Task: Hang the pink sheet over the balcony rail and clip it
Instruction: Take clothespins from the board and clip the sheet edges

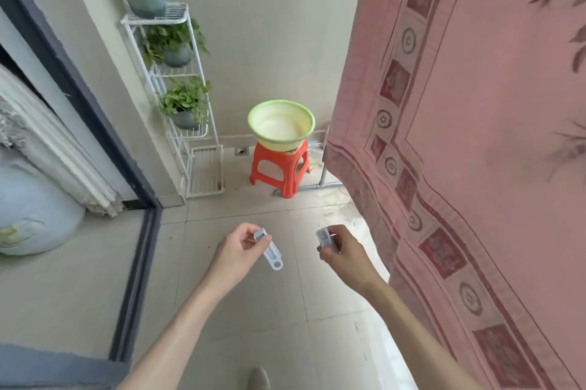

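The pink sheet (475,135), with a darker patterned border, hangs down the whole right side of the view; the rail that carries it is out of sight. My left hand (241,251) holds a white clothes clip (271,250) by its jaw end, the looped tail pointing down and right. My right hand (341,248) is closed around a second white clip (324,238), only its head showing above the fingers. Both hands hover over the floor tiles, left of the sheet and apart from it.
An orange plastic stool (279,167) carries a green-rimmed basin (280,123) at the far wall. A white wire rack (177,104) with three potted plants stands in the corner. A dark sliding-door frame (139,262) runs along the left. A shoe tip (258,378) shows at the bottom.
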The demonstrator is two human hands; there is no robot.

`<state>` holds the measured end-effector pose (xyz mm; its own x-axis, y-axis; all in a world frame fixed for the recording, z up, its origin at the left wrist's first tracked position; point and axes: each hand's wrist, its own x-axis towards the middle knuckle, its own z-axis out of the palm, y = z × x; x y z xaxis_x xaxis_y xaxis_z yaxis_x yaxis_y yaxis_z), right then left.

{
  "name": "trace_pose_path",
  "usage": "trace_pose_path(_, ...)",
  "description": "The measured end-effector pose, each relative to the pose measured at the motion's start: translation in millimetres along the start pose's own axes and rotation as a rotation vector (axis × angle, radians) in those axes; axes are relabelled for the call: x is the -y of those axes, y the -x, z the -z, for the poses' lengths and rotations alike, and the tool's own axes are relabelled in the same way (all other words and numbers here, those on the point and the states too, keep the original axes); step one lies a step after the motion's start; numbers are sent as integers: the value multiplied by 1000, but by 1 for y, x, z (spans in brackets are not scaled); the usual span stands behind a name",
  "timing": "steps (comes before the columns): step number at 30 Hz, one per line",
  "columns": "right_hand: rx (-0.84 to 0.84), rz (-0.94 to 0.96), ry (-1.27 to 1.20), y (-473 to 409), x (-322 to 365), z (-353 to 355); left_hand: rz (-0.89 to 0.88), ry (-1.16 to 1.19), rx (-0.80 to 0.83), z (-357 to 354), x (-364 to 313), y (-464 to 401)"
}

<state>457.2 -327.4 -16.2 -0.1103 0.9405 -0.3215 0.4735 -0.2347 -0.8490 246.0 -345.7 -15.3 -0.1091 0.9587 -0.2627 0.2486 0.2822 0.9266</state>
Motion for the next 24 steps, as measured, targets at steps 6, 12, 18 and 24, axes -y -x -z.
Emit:
trace_pose_path(6,-55,-40,-126,-129,66,11,-38,67,85,11,-57,-146)
trace_pose_path(12,137,32,-217,-277,122,18,-63,45,63,22,-85,-294)
trace_pose_path(18,199,102,-184,-434,181,43,-116,138,-21,33,-153,-448)
trace_pose_path(24,111,90,-205,-547,228,77,-196,162,-8,45,-208,-574)
